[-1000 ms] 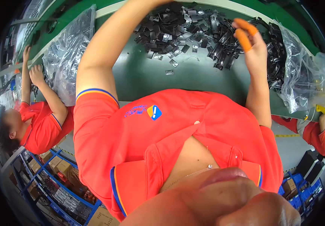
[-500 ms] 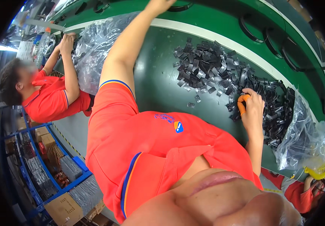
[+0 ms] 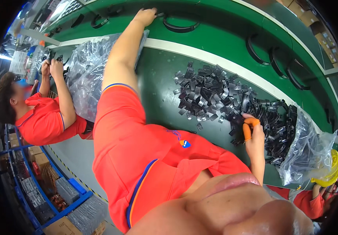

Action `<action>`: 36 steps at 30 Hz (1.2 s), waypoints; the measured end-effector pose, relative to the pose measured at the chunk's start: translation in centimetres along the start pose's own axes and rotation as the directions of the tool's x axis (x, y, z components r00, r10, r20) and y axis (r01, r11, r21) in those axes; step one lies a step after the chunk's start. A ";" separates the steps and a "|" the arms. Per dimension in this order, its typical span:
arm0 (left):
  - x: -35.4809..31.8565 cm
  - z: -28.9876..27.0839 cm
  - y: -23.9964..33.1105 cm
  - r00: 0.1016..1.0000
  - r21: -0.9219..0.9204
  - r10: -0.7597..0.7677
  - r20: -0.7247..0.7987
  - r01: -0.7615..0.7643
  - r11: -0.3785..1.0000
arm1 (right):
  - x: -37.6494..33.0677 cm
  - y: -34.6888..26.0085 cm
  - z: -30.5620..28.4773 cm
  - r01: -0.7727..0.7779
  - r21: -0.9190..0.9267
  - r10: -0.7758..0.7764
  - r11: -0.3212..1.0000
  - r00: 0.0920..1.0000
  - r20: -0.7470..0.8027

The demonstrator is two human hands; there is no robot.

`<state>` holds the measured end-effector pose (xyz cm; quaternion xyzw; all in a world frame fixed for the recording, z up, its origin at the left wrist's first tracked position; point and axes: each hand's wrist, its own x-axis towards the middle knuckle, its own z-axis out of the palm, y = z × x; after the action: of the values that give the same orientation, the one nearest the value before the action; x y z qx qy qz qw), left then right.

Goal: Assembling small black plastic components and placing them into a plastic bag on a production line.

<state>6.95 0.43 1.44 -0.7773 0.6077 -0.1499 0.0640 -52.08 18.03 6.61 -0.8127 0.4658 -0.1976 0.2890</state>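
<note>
Head view shows the left hand (image 3: 144, 17) stretched forward.

Dark green tabletop (image 3: 157, 86), white rail (image 3: 188, 51) along its far edge, brighter green strip (image 3: 219, 29) beyond. Grey floor (image 3: 81, 156) at left — yellow-black tape (image 3: 75, 177), blue racking (image 3: 68, 208) with cartons (image 3: 41, 160). White light (image 3: 3, 57) far left.

Red short-sleeved shirt (image 3: 153, 152), blue-and-orange trim (image 3: 137, 190), chest badge (image 3: 184, 143), orange finger cots (image 3: 247, 132)
</note>
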 end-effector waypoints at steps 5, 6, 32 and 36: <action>-4.3 -5.9 2.0 0.995 -0.224 0.092 -0.044 -0.099 0.969 | 0.1 -0.3 0.9 -0.191 0.472 0.229 0.861 0.973 -0.025; -4.6 -6.4 2.0 0.995 -0.358 -0.040 -0.090 0.005 0.934 | 0.2 -0.4 1.2 -0.124 0.462 0.191 0.878 0.976 -0.101; -22.7 -22.2 21.2 0.923 -0.426 0.382 0.033 0.359 -0.831 | 1.3 -5.8 -2.4 0.123 0.975 -0.031 0.185 0.992 -0.120; -26.7 -22.6 25.7 0.893 -0.443 0.450 -0.003 0.402 -0.801 | 1.6 -5.7 -1.9 0.067 0.987 0.003 0.149 0.998 -0.068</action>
<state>-29.68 21.55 11.40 -0.2332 0.3037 0.7208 -0.5777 -48.80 18.36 11.86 -0.4314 0.2146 -0.4814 0.7322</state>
